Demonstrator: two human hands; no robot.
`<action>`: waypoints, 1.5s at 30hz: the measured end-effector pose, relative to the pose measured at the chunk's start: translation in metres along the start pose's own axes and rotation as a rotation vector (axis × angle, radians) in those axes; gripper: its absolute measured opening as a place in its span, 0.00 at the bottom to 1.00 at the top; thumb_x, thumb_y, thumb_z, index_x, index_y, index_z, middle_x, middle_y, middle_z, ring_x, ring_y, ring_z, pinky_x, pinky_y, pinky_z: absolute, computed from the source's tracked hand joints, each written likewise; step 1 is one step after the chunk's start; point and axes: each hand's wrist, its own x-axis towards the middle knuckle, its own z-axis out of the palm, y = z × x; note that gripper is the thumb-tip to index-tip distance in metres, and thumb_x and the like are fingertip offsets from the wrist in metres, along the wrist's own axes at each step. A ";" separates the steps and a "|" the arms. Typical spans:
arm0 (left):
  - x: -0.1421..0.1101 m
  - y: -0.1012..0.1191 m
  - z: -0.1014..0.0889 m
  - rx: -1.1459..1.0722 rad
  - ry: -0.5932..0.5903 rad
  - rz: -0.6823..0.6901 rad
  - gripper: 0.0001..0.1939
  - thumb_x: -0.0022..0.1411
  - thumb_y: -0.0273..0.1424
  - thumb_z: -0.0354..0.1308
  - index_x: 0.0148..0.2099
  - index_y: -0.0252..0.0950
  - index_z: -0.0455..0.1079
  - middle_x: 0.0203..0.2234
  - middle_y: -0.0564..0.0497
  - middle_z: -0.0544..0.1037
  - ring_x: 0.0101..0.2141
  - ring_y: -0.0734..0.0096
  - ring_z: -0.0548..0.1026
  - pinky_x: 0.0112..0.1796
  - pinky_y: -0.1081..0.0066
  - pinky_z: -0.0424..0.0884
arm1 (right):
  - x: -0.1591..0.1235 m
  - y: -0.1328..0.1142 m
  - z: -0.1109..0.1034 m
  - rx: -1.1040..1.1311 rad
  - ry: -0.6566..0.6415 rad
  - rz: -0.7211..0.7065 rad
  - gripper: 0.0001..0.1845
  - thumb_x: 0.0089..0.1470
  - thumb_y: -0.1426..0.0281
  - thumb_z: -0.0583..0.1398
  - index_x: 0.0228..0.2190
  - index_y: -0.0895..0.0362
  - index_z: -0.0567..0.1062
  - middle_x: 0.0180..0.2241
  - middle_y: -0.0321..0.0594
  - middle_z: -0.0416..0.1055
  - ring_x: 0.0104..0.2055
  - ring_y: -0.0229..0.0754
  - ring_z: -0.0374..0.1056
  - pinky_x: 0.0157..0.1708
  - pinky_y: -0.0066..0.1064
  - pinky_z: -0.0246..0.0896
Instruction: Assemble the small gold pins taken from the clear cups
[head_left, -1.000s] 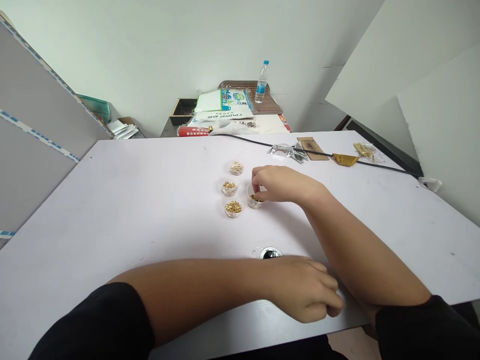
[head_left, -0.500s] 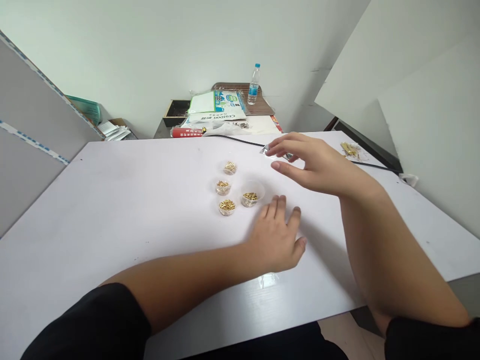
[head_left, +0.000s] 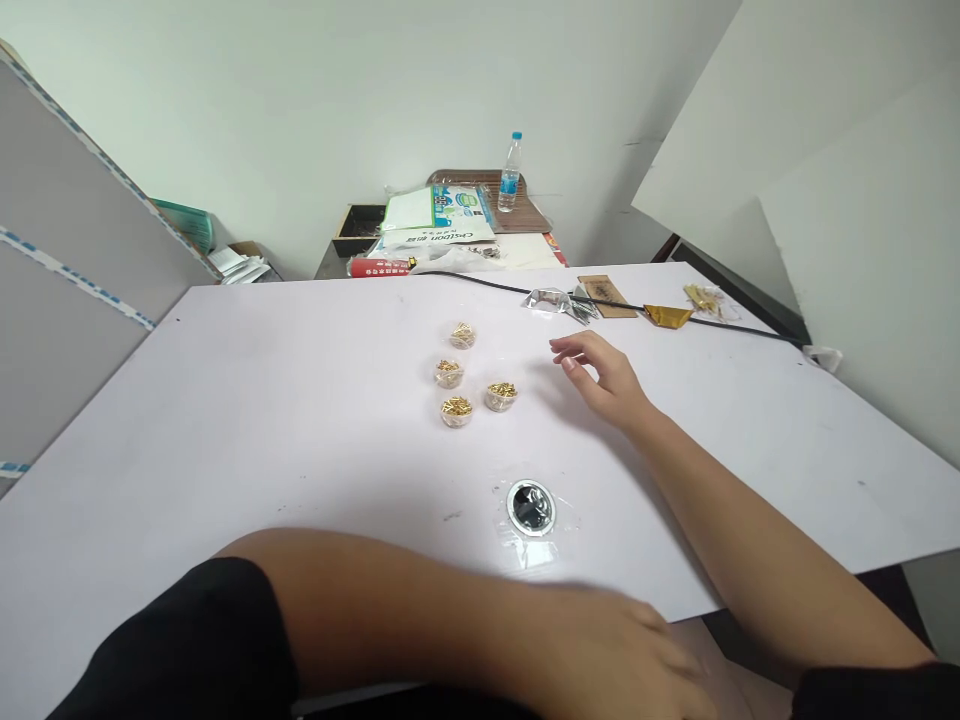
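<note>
Several small clear cups of gold-coloured metal pieces stand in a cluster mid-table; the nearest to my right hand is the cup (head_left: 500, 395). My right hand (head_left: 600, 375) rests on the white table (head_left: 262, 400) just right of that cup, fingers stretched out and apart, holding nothing. My left hand (head_left: 622, 665) lies at the table's near edge, blurred by motion, so its fingers are unclear. A small round silvery tin (head_left: 530, 505) in clear plastic wrap lies between the two hands, touched by neither.
A black cable (head_left: 637, 305) runs across the far side of the table, past clear plastic bags (head_left: 551, 300), a brown card (head_left: 604, 295) and gold foil pieces (head_left: 667, 315). Behind the table are papers (head_left: 435, 215) and a water bottle (head_left: 510, 172). Grey panels stand at left.
My right hand came down from over the far bags to rest beside the cups. My left hand pulled back from beside the cups to the near edge, uncovering the wrapped round tin.
</note>
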 end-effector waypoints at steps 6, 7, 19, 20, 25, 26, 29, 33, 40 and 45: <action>-0.007 -0.010 0.007 0.173 -0.040 -0.010 0.16 0.60 0.31 0.51 0.45 0.40 0.79 0.53 0.53 0.77 0.61 0.61 0.68 0.61 0.59 0.64 | 0.018 -0.029 0.009 0.011 -0.024 -0.018 0.10 0.59 0.65 0.58 0.39 0.55 0.77 0.44 0.47 0.69 0.47 0.46 0.69 0.42 0.38 0.70; -0.006 -0.012 0.009 0.156 -0.041 -0.008 0.17 0.60 0.31 0.51 0.45 0.39 0.79 0.53 0.53 0.77 0.61 0.61 0.68 0.61 0.60 0.64 | 0.024 -0.035 0.009 -0.017 -0.076 0.036 0.08 0.57 0.65 0.60 0.36 0.55 0.78 0.47 0.48 0.67 0.50 0.48 0.68 0.43 0.39 0.70; -0.006 -0.017 -0.002 0.084 -0.131 -0.003 0.22 0.59 0.28 0.45 0.46 0.38 0.79 0.47 0.53 0.81 0.62 0.61 0.67 0.62 0.61 0.62 | 0.088 -0.103 0.031 -0.709 -0.914 0.285 0.13 0.47 0.76 0.65 0.36 0.52 0.82 0.48 0.42 0.73 0.45 0.51 0.71 0.31 0.33 0.59; -0.006 -0.016 -0.004 0.082 -0.150 -0.007 0.22 0.59 0.28 0.45 0.46 0.38 0.79 0.48 0.53 0.81 0.62 0.61 0.67 0.62 0.62 0.61 | 0.089 -0.103 0.033 -0.718 -0.930 0.287 0.13 0.47 0.77 0.65 0.36 0.52 0.82 0.48 0.43 0.74 0.44 0.51 0.71 0.30 0.33 0.59; -0.006 -0.015 -0.009 0.092 -0.185 -0.007 0.22 0.60 0.28 0.45 0.48 0.39 0.79 0.49 0.54 0.80 0.63 0.62 0.65 0.63 0.62 0.61 | 0.089 -0.097 0.037 -0.726 -0.968 0.271 0.13 0.46 0.79 0.64 0.34 0.54 0.82 0.42 0.44 0.77 0.37 0.49 0.72 0.27 0.32 0.56; -0.006 -0.015 -0.009 0.096 -0.186 -0.007 0.22 0.60 0.28 0.45 0.49 0.39 0.78 0.49 0.54 0.80 0.63 0.62 0.65 0.63 0.62 0.61 | 0.088 -0.096 0.037 -0.722 -0.963 0.259 0.13 0.45 0.80 0.64 0.33 0.54 0.82 0.41 0.45 0.77 0.37 0.49 0.72 0.27 0.32 0.55; -0.007 -0.014 -0.009 0.110 -0.199 -0.008 0.24 0.60 0.28 0.44 0.51 0.37 0.78 0.50 0.54 0.79 0.63 0.62 0.65 0.64 0.62 0.60 | 0.086 -0.092 0.037 -0.700 -0.934 0.213 0.12 0.46 0.80 0.64 0.33 0.56 0.82 0.41 0.46 0.77 0.37 0.49 0.72 0.27 0.32 0.54; -0.007 -0.014 -0.008 0.123 -0.205 -0.005 0.25 0.61 0.28 0.43 0.53 0.36 0.77 0.50 0.55 0.79 0.63 0.63 0.64 0.64 0.63 0.59 | 0.086 -0.086 0.035 -0.665 -0.877 0.174 0.08 0.47 0.79 0.66 0.31 0.57 0.82 0.42 0.48 0.77 0.38 0.50 0.72 0.27 0.33 0.53; -0.008 -0.016 0.000 0.179 -0.126 0.004 0.23 0.61 0.29 0.46 0.50 0.40 0.78 0.48 0.57 0.80 0.61 0.67 0.67 0.61 0.66 0.63 | 0.082 -0.076 0.024 -0.551 -0.741 0.104 0.07 0.52 0.77 0.63 0.28 0.55 0.81 0.43 0.43 0.77 0.43 0.47 0.72 0.31 0.32 0.58; -0.007 -0.015 0.009 0.169 0.009 -0.019 0.17 0.61 0.31 0.50 0.47 0.42 0.78 0.46 0.56 0.81 0.53 0.70 0.74 0.51 0.68 0.71 | 0.057 -0.068 0.015 -0.212 -0.313 -0.112 0.07 0.59 0.70 0.61 0.29 0.56 0.77 0.41 0.42 0.74 0.40 0.43 0.71 0.39 0.35 0.64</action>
